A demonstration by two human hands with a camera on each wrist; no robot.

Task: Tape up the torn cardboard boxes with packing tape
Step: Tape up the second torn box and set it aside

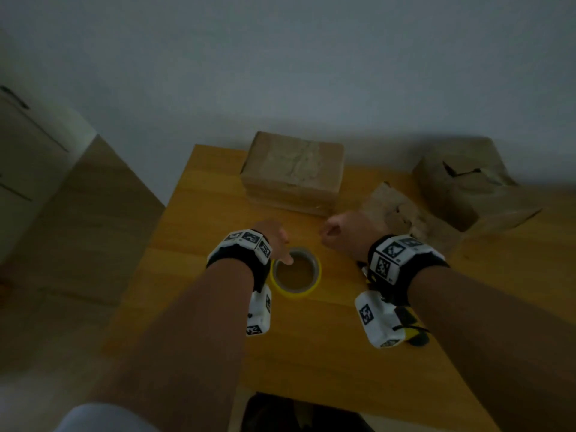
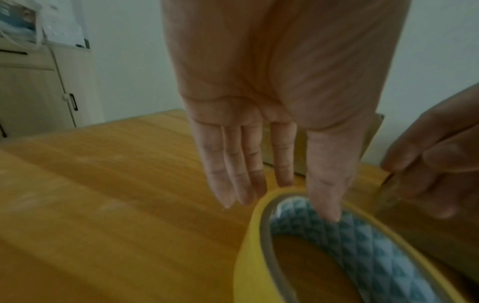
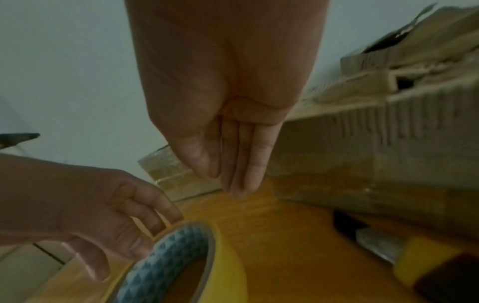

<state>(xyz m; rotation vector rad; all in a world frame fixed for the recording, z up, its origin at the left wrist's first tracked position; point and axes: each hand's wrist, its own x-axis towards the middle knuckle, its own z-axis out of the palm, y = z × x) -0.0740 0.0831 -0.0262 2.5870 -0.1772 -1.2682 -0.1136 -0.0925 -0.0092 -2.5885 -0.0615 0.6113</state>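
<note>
Packing tape roll (image 1: 295, 273) lies flat near the middle of the bench (image 1: 199, 213), hole facing up, yellow on the outside with a grey patterned core. Left hand (image 1: 274, 241) has its thumb dipped inside the core and its straight fingers (image 2: 233, 164) hanging down just outside the rim, so that grip is relaxed and not really clamped on yet. Right hand (image 1: 346, 235) hovers just beside the roll with its fingers together and pointing down, holding nothing as far as I can see.

Three cardboard boxes sit toward the far edge: a closed one (image 1: 294, 173) straight ahead, a ragged torn one (image 1: 405, 219) right behind the right hand, and a bigger one (image 1: 467, 182) with a split top at the far right corner. Something yellow and black (image 3: 425, 264) lies on the bench near the right wrist; can't tell what it is.

What I'd worry about: that thumb-in-the-core hold looks loose, so the roll could slide or flip when lifted. Also I can't spot the free end of the tape, and picking at it one-handed could spin the roll away. Lighting is pretty dim too, which won't help finding the edge.
</note>
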